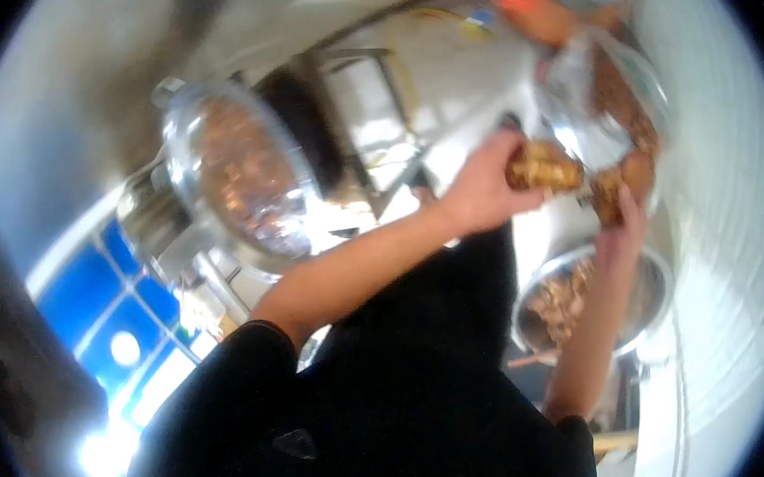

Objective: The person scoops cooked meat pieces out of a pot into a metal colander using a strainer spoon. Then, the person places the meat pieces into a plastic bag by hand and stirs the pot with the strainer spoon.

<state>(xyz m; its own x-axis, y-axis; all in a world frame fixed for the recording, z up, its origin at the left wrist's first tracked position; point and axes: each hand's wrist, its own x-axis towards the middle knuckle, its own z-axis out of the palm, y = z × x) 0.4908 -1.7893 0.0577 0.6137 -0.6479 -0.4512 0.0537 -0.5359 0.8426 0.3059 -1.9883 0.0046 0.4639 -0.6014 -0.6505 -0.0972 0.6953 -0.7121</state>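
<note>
My left hand [487,184] is closed around a golden-brown, lumpy piece [546,167]. Close beside it, my right hand [624,223] grips a similar brown, knobbly piece [607,195]. The two pieces almost meet; blur hides exactly what they are and whether they touch. Below my right hand and partly behind that forearm stands a metal pot [665,292] holding brown chunks [558,304]. Just beyond both hands is a shiny, see-through bag or bowl [566,87] with brown contents [617,82].
On the left stands a large metal pot [171,132] full of brown, glossy food [235,169]. A metal frame [356,55] lies between it and my hands. Blurred orange shapes [533,13] show at the top. A pale wall [729,221] runs along the right.
</note>
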